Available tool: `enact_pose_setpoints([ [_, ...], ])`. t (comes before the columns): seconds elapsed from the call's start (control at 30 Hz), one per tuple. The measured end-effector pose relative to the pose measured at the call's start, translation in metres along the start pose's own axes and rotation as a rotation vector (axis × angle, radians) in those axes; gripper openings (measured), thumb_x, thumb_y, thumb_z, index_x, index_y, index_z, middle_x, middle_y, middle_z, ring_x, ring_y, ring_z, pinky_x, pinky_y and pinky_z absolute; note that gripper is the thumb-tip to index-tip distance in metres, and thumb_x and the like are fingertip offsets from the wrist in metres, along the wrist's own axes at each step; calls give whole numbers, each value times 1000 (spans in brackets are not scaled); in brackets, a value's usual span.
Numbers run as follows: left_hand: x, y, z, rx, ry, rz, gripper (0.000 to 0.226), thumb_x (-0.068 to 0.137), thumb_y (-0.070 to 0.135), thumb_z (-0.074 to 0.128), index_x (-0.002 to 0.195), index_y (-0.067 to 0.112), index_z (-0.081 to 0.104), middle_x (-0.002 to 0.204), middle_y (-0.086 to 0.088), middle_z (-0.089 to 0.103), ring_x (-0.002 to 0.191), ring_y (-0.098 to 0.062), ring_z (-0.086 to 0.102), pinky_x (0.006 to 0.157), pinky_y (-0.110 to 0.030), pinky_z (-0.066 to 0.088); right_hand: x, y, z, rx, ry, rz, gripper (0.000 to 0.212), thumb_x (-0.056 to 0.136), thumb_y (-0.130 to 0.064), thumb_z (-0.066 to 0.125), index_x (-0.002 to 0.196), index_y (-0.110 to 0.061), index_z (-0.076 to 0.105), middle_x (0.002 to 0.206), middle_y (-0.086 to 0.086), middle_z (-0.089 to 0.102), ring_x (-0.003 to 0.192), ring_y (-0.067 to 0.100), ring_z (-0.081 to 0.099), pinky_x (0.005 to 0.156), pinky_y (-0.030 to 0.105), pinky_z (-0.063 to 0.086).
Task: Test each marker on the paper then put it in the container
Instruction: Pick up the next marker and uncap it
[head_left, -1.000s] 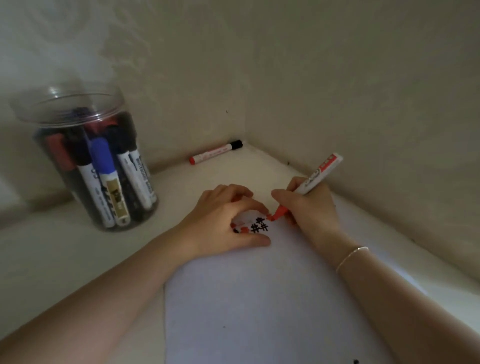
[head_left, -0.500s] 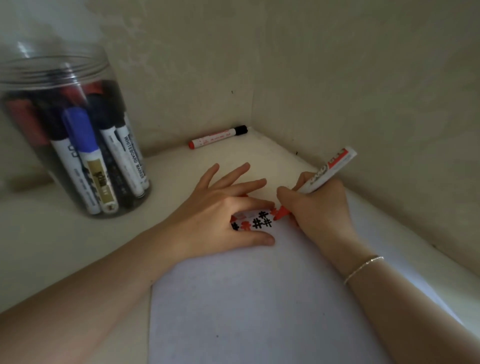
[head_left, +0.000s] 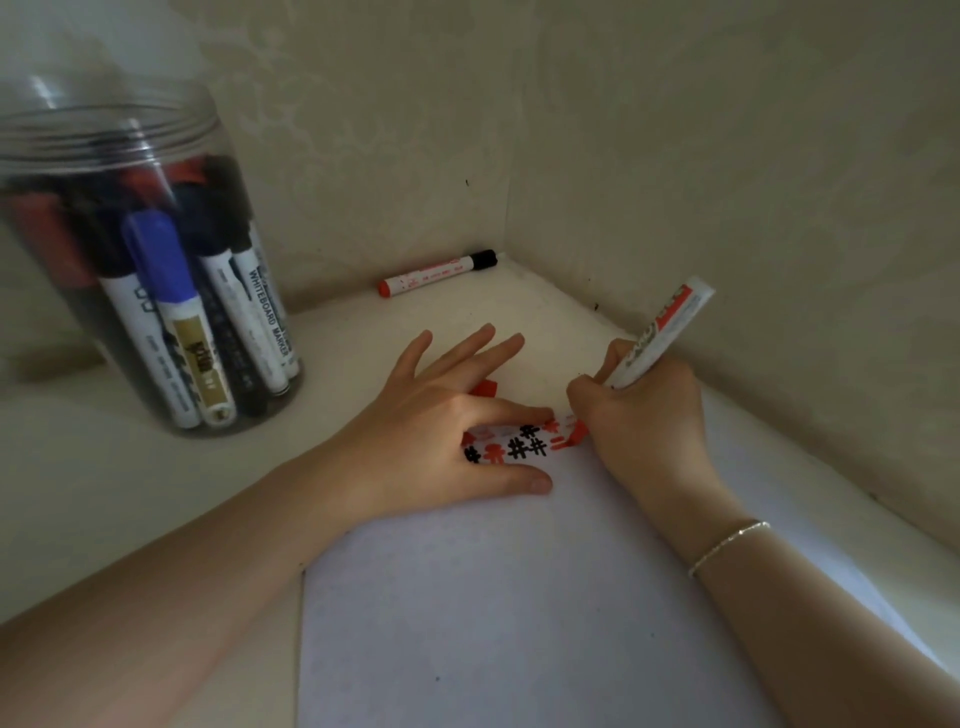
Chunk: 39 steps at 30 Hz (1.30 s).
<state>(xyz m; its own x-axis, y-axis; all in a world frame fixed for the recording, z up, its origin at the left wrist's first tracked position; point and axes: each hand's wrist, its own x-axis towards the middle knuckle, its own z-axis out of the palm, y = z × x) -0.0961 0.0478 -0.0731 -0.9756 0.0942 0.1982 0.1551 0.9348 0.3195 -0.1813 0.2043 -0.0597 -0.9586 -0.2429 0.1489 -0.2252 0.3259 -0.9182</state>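
Observation:
My right hand (head_left: 644, 410) grips an uncapped red marker (head_left: 660, 332), its red tip touching the white paper (head_left: 519, 597) beside a row of black and red test marks (head_left: 524, 447). My left hand (head_left: 441, 431) lies flat on the paper's top corner with fingers spread. A red cap (head_left: 485, 387) peeks out under its fingers. A clear plastic container (head_left: 140, 270) at the left holds several markers, black, blue and red. Another marker (head_left: 436, 273) with a black cap and red end lies by the back wall.
The work surface is a cream ledge set in a corner, with walls close behind and to the right. A thin bracelet (head_left: 727, 545) circles my right wrist. The paper runs down to the bottom edge of the view.
My left fingers have straightened and spread, uncovering the red cap. The marker tip has added red strokes at the row's right end. The view moved closer to the container.

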Motion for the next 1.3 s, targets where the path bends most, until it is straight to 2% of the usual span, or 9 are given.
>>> enact_pose_setpoints([
  [0.2,1,0,0,-4,-8,-4,68,66,87,33,127,59,44,159,12,6,145,-4,-10,115,-41,-12,-2,-1,-3,70,-36,6,24,75,-4,65,64,9,49,53,20,54,41,16,43,38,19,35],
  [0.37,1,0,0,-4,-9,-10,70,65,86,33,128,57,46,159,11,6,145,-4,-10,116,-41,-12,-1,-2,-2,14,-57,4,22,73,-2,63,59,-6,46,50,9,48,41,11,38,37,18,31],
  [0.53,1,-1,1,-19,2,-11,69,64,87,34,126,58,46,159,11,8,145,-4,-9,116,-43,-10,1,0,-2,61,-10,8,22,75,-4,64,65,8,49,52,12,51,42,15,43,39,20,35],
  [0.67,0,-1,2,0,11,8,68,67,86,35,127,57,46,159,10,9,145,-5,-8,117,-45,-8,2,1,0,11,-31,-5,21,74,-1,60,62,-7,44,56,9,43,48,14,37,39,19,30],
  [0.77,-2,2,-1,-76,79,14,57,76,73,43,129,53,47,157,12,17,145,-4,2,118,-40,-4,3,3,-2,78,5,9,22,75,-2,64,62,-7,47,53,8,47,45,15,41,41,21,32],
  [0.87,-4,3,-7,-261,266,-105,50,81,39,50,131,39,48,141,16,36,133,3,23,114,-27,9,3,1,-8,384,80,63,32,79,-10,73,62,-12,46,45,0,55,35,10,42,39,18,35],
  [0.93,-3,1,-7,-205,294,-206,50,79,33,49,129,26,49,133,12,39,127,-3,31,111,-27,18,4,0,-11,519,84,62,32,79,-13,75,64,-15,48,46,-3,58,38,9,46,41,18,38],
  [1.1,4,-8,4,-81,318,-231,19,87,27,64,103,16,66,117,2,52,109,-17,51,100,-43,37,8,0,-13,958,-108,133,15,81,-11,63,67,-11,70,76,7,71,77,22,68,77,32,57],
  [1.3,4,-7,-1,-206,406,-132,17,86,38,65,102,32,68,93,17,62,91,-8,51,90,-42,39,8,1,-10,816,-96,110,18,89,-4,50,71,-4,50,58,14,62,47,25,57,55,30,49],
])
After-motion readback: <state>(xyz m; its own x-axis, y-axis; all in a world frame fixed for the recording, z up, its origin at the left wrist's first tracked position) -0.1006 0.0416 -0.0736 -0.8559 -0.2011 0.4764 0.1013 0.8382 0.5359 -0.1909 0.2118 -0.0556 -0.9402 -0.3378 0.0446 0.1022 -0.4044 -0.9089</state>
